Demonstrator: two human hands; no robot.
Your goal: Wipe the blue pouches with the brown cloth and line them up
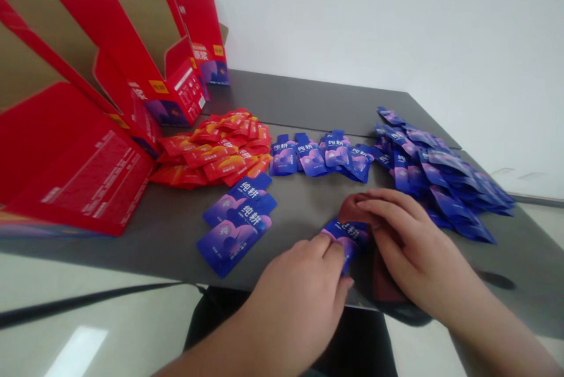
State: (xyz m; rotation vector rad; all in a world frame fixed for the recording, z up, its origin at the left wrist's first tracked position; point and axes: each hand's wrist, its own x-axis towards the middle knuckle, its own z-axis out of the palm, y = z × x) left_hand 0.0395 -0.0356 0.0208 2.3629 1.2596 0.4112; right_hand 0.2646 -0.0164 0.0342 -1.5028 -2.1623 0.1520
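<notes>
Open red boxes point(141, 42) crowd the far left, standing side by side with their flaps up and blocking that end of the grey table point(308, 95) from view. Against their right side lies a heap of red sachets point(224, 151), overlapping in many layers. In front of the heap, nearer the person, two blue sachets point(238, 230) lie flat, one partly over the other. To the right of the red heap runs a row of blue sachets point(311, 154), some overlapping at its right end; it lies between the hands and the white wall point(374, 13). Near the table's front edge, the left hand point(304, 283) has its fingers curled over the lower part of a single sachet point(343, 235), hiding much of it; whether it pinches the sachet or only presses it down, one cannot tell. The right hand point(409, 236) is closed around a brown cloth point(355, 206), which covers the sachet's upper edge. Beyond the right hand, a big blue heap point(445, 171) spreads toward the table's right edge. Nearer, beside the right wrist, a dark oval point(497, 280) shows on the tabletop.
</notes>
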